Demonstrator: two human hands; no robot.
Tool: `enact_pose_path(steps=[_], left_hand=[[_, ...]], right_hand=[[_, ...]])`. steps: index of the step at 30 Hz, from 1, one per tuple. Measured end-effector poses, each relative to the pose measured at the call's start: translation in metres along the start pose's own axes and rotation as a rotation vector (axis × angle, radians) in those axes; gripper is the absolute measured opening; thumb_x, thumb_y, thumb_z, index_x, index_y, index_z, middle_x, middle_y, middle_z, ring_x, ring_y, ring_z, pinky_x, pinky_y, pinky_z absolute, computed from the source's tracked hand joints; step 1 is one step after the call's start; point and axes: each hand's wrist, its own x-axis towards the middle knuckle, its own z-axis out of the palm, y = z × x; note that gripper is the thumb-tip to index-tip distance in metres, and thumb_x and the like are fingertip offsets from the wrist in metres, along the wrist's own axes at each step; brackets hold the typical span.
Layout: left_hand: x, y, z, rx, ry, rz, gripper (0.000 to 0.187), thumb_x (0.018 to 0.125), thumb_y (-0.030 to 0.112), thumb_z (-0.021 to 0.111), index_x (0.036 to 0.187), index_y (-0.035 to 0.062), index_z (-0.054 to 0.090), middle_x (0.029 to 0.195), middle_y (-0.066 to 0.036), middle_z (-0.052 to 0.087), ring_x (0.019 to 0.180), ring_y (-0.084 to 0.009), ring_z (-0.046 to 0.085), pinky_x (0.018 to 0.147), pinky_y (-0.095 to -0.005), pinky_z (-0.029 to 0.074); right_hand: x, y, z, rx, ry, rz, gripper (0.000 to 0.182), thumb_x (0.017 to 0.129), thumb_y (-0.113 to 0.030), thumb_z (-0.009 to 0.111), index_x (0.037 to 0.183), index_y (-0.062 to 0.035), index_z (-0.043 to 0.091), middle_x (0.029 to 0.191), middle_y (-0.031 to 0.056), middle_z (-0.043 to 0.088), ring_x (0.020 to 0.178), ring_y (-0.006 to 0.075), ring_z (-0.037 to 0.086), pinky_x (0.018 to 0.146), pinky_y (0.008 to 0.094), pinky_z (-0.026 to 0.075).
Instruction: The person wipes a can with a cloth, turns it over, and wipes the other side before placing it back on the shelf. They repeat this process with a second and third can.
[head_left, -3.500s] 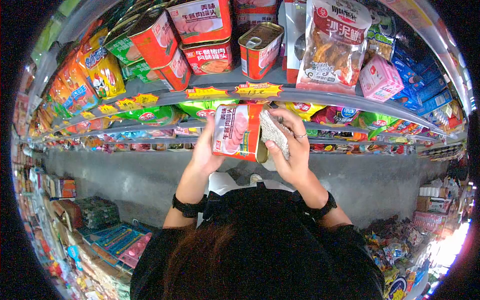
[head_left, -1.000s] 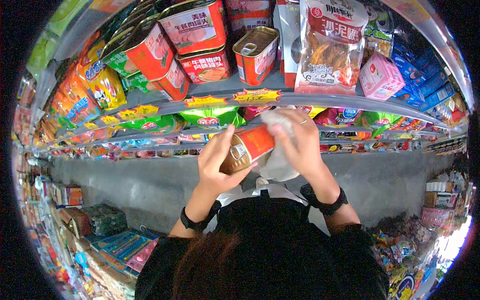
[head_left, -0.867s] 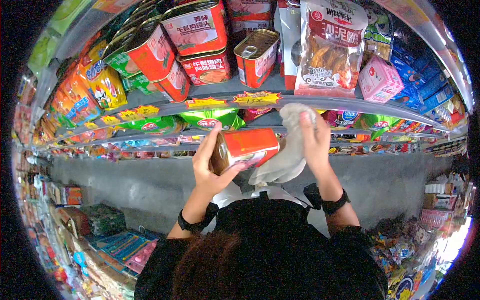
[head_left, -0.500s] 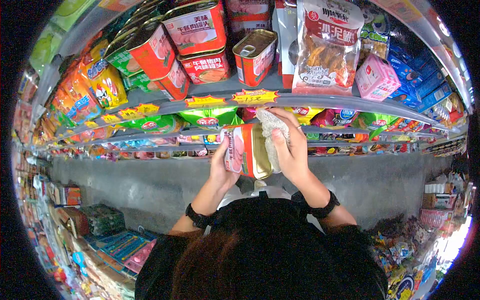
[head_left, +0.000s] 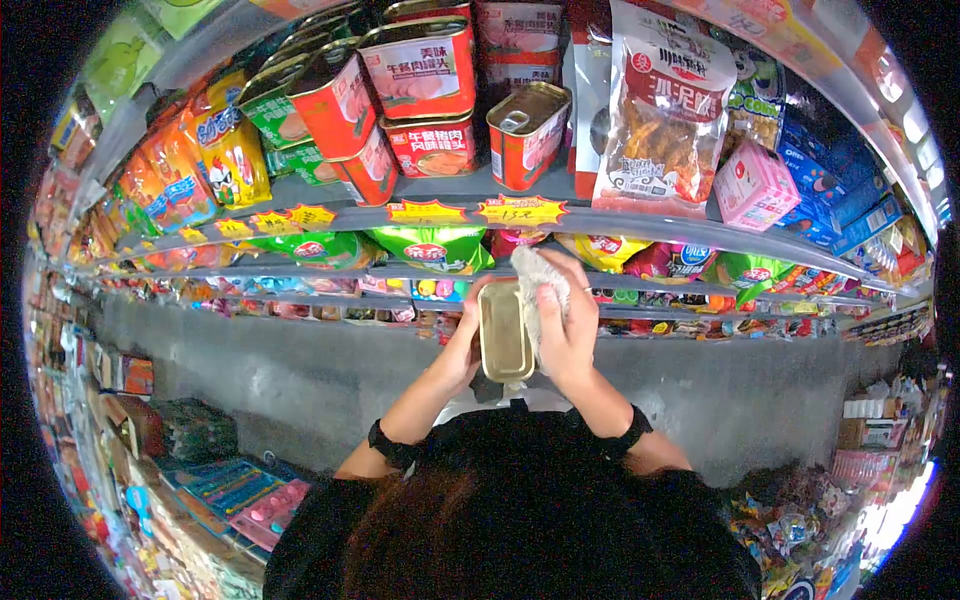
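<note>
A luncheon meat can (head_left: 505, 335) is held in front of my body, its bare gold-coloured metal end facing up at the camera. My left hand (head_left: 462, 340) grips the can from its left side, the fingers mostly hidden behind it. In my right hand (head_left: 572, 335) is a crumpled whitish cloth (head_left: 540, 285), pressed against the can's right edge. The can's printed sides are turned out of sight. Just beyond, on the shelf, stands a single red luncheon meat can (head_left: 527, 140) with a pull-ring lid.
Stacked red cans (head_left: 418, 70) and green cans (head_left: 275, 115) fill the upper shelf (head_left: 600, 215) at left. A snack pouch (head_left: 665, 110), a pink box (head_left: 755, 185) and blue packets (head_left: 850, 200) stand to the right. Bagged snacks (head_left: 432, 250) lie on the shelf below. Grey floor (head_left: 300, 370) shows underneath.
The can has turned so its metal end faces up, hiding its red printed side. Both hands sit slightly lower, the cloth staying at the can's right. The view has shifted a little.
</note>
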Motion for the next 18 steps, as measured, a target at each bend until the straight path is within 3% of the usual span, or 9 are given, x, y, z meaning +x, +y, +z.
enact_pose_path(steps=[2, 4, 7, 8, 10, 11, 12, 15, 18], left_hand=[[-0.008, 0.003, 0.001, -0.173, -0.193, 0.07, 0.063, 0.091, 0.049, 0.035, 0.141, 0.0195, 0.009, 0.136, -0.006, 0.032, 0.123, -0.0199, 0.035, 0.101, -0.0381, 0.031], [-0.014, 0.019, 0.012, -0.014, -0.083, -0.085, 0.083, 0.081, 0.026, 0.059, 0.142, 0.0219, 0.003, 0.135, -0.008, 0.033, 0.122, -0.0237, 0.037, 0.099, -0.0397, 0.035], [-0.014, 0.025, 0.02, -0.119, -0.105, 0.095, 0.088, 0.073, 0.013, 0.061, 0.142, 0.0206, 0.006, 0.13, -0.008, 0.038, 0.116, -0.0227, 0.043, 0.096, -0.0375, 0.038], [-0.011, 0.023, 0.022, -0.12, -0.11, 0.102, 0.088, 0.073, 0.013, 0.061, 0.142, 0.0206, 0.006, 0.13, -0.008, 0.038, 0.116, -0.0227, 0.043, 0.096, -0.0375, 0.038], [-0.001, 0.018, 0.027, -0.29, 0.016, 0.308, 0.085, 0.074, 0.012, 0.061, 0.141, 0.0186, 0.01, 0.125, -0.008, 0.041, 0.113, -0.0215, 0.045, 0.094, -0.0371, 0.04], [-0.002, 0.017, 0.026, -0.283, 0.198, 0.235, 0.081, 0.075, 0.012, 0.06, 0.14, 0.0166, 0.013, 0.122, -0.009, 0.044, 0.11, -0.0209, 0.047, 0.093, -0.0366, 0.041], [0.0, 0.019, 0.029, -0.267, 0.24, 0.283, 0.076, 0.077, 0.017, 0.057, 0.14, 0.0166, 0.014, 0.12, -0.009, 0.046, 0.107, -0.021, 0.05, 0.092, -0.0368, 0.041], [0.002, 0.016, 0.022, -0.303, 0.155, 0.264, 0.063, 0.08, 0.027, 0.053, 0.135, 0.013, 0.025, 0.117, -0.009, 0.049, 0.107, -0.0222, 0.05, 0.093, -0.0386, 0.04], [0.0, 0.019, 0.026, -0.347, 0.01, 0.322, 0.076, 0.077, 0.026, 0.056, 0.14, 0.0183, 0.016, 0.126, -0.009, 0.044, 0.11, -0.0225, 0.049, 0.095, -0.0382, 0.039]], right_hand=[[0.001, -0.005, 0.001, -0.008, -0.032, -0.001, 0.026, 0.083, -0.012, 0.052, 0.102, 0.0039, 0.057, 0.104, 0.0187, 0.056, 0.096, 0.0319, 0.054, 0.084, 0.0372, 0.041], [0.001, -0.005, 0.002, -0.017, -0.058, -0.003, 0.026, 0.082, -0.011, 0.053, 0.102, 0.0037, 0.058, 0.103, 0.0184, 0.056, 0.095, 0.0324, 0.054, 0.084, 0.0379, 0.042], [-0.002, 0.004, 0.003, -0.083, -0.053, 0.105, 0.027, 0.081, -0.01, 0.056, 0.104, 0.0028, 0.057, 0.105, 0.0178, 0.056, 0.096, 0.0326, 0.054, 0.086, 0.0382, 0.041], [-0.004, 0.002, 0.002, -0.086, -0.053, 0.097, 0.027, 0.081, -0.01, 0.056, 0.104, 0.0028, 0.057, 0.105, 0.0178, 0.056, 0.096, 0.0326, 0.054, 0.086, 0.0382, 0.041], [-0.013, -0.004, 0.002, -0.159, -0.071, 0.054, 0.029, 0.08, -0.01, 0.057, 0.107, 0.0027, 0.056, 0.108, 0.0171, 0.055, 0.101, 0.0325, 0.053, 0.089, 0.0374, 0.041], [-0.019, -0.008, 0.001, -0.142, -0.104, 0.054, 0.031, 0.079, -0.009, 0.057, 0.108, 0.0028, 0.054, 0.111, 0.0169, 0.054, 0.104, 0.0326, 0.052, 0.091, 0.0369, 0.04], [-0.023, -0.013, -0.002, -0.139, -0.144, 0.047, 0.035, 0.076, -0.008, 0.06, 0.109, 0.0026, 0.054, 0.112, 0.0167, 0.054, 0.105, 0.0325, 0.052, 0.091, 0.0371, 0.04], [-0.022, -0.024, -0.009, -0.056, -0.161, -0.187, 0.029, 0.077, -0.01, 0.057, 0.101, 0.0061, 0.057, 0.109, 0.0182, 0.056, 0.101, 0.0334, 0.054, 0.089, 0.0389, 0.04], [-0.017, -0.026, -0.012, -0.052, -0.186, -0.18, 0.03, 0.078, -0.013, 0.057, 0.102, 0.006, 0.057, 0.108, 0.0176, 0.056, 0.099, 0.033, 0.055, 0.089, 0.0383, 0.041]])
